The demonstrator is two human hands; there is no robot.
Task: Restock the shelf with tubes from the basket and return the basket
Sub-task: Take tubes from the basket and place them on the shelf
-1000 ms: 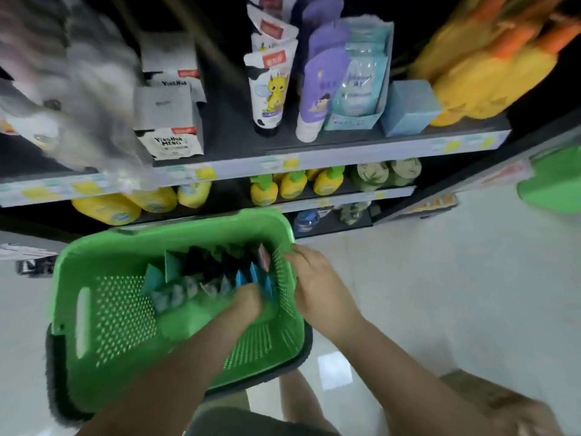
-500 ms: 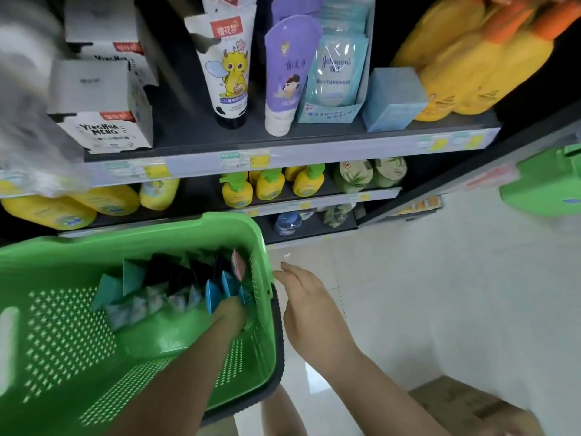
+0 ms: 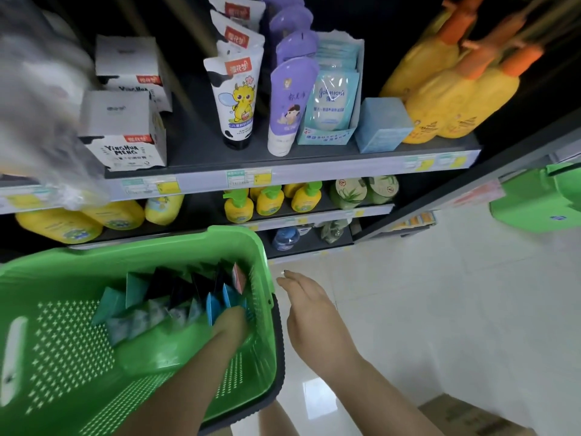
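Left hand digging in the basket, right hand free

Your left hand is down among the tubes at the green basket's right wall; whether it has gripped one I cannot tell. Pinch a single tube and lift straight up. Your right hand hangs open, empty, just outside the rim.

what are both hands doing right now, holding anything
Left hand: down in the green basket among the packets; grip cannot be told.
Right hand: open, empty, beside the basket.
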